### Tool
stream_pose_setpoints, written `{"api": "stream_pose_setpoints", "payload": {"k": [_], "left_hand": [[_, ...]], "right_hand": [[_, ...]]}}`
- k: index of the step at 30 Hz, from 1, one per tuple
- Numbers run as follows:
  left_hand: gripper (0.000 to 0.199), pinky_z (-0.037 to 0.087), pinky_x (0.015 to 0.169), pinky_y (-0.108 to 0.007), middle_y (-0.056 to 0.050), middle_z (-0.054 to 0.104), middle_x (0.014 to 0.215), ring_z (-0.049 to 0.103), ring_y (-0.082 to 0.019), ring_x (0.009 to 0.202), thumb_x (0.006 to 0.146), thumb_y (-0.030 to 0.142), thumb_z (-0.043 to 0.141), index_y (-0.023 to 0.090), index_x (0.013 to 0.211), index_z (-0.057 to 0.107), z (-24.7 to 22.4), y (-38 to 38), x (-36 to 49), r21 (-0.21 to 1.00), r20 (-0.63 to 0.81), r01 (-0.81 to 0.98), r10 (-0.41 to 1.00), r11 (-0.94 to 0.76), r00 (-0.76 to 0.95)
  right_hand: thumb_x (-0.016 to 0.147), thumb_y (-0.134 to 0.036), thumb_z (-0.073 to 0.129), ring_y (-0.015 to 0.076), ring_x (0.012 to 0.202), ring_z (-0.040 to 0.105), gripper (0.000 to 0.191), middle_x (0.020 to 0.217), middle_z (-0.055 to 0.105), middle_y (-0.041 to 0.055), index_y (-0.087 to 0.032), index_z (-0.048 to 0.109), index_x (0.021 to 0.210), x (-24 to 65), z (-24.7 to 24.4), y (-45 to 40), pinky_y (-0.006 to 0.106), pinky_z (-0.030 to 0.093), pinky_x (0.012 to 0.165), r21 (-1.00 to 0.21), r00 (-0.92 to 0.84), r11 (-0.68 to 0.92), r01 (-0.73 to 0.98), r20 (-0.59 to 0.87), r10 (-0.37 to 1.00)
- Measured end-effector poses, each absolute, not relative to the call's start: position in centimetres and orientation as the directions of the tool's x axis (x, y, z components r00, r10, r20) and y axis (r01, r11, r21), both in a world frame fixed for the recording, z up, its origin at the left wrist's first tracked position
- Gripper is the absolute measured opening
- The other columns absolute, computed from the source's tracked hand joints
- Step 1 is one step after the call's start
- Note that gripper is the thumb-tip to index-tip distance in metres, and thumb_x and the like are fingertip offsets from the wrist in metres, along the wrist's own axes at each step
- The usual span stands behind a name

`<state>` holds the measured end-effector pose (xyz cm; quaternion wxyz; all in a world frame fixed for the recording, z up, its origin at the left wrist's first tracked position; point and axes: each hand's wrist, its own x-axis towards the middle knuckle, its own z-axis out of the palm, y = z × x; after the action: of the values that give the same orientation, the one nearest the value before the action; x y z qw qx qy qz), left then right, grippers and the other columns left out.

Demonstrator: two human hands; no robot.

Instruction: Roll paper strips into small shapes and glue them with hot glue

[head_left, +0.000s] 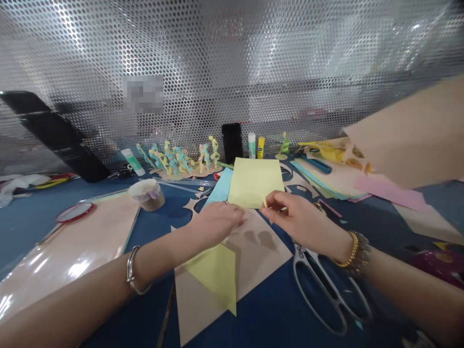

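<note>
My right hand [290, 217] pinches a narrow yellow paper strip [265, 201] between thumb and fingertips, just over the near edge of a yellow paper sheet [255, 179]. To its left, my left hand [219, 221] has its fingers curled together; whatever they may hold is hidden. Both hands hover over a beige paper sheet [250, 270]. On that sheet, below my left hand, lies a cut piece of yellow paper [217, 275]. A blue paper sheet [221, 186] sticks out from beneath the square yellow one. Scissors [328, 290] lie by my right wrist.
Small twisted paper figures [177, 157] stand at the back, beside a phone [232, 142] and glue sticks [252, 145]. On the left are a tape roll [147, 193] and a plastic-covered stack [90, 237]. A large beige sheet [409, 135] juts in from the right, above coloured papers [391, 191].
</note>
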<state>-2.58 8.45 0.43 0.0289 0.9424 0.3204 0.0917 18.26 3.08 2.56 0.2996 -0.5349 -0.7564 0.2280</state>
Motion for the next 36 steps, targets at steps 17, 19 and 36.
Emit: {"api": "stream_pose_setpoints", "payload": {"k": [17, 19, 36], "left_hand": [[0.023, 0.053, 0.068, -0.026, -0.002, 0.072, 0.090, 0.066, -0.017, 0.078, 0.089, 0.036, 0.053, 0.024, 0.104, 0.066, 4.4, 3.9, -2.6, 0.686, 0.350, 0.494, 0.838, -0.533, 0.418], [0.034, 0.054, 0.061, -0.025, -0.003, 0.070, 0.092, 0.065, -0.016, 0.075, 0.084, 0.037, 0.060, 0.022, 0.115, 0.061, 5.3, 5.0, -2.1, 0.820, 0.324, 0.356, 0.876, -0.448, 0.356], [0.020, 0.051, 0.065, -0.022, 0.002, 0.062, 0.071, 0.058, -0.008, 0.063, 0.075, 0.034, 0.072, 0.015, 0.075, 0.066, 2.7, 6.9, -1.4, 0.993, 0.003, -0.115, 0.959, 0.031, 0.283]], "right_hand": [[0.085, -0.022, 0.053, 0.0159, 0.073, 0.061, 0.016, 0.078, 0.067, 0.0025, -0.017, 0.067, 0.090, 17.4, 2.5, 3.1, 0.029, 0.048, 0.070, -0.858, -0.332, 0.274, 0.435, 0.130, 0.934], [0.086, -0.022, 0.052, 0.0167, 0.077, 0.062, 0.017, 0.084, 0.069, 0.0035, -0.019, 0.067, 0.091, 17.2, 2.6, 2.9, 0.029, 0.048, 0.072, -0.855, -0.354, 0.275, 0.439, 0.117, 0.928], [0.083, -0.031, 0.065, 0.0108, 0.064, 0.059, 0.029, 0.077, 0.069, 0.0022, -0.018, 0.065, 0.109, 17.2, 2.8, 2.3, 0.024, 0.048, 0.063, -0.984, -0.467, -0.123, 0.126, -0.168, 0.868]]}}
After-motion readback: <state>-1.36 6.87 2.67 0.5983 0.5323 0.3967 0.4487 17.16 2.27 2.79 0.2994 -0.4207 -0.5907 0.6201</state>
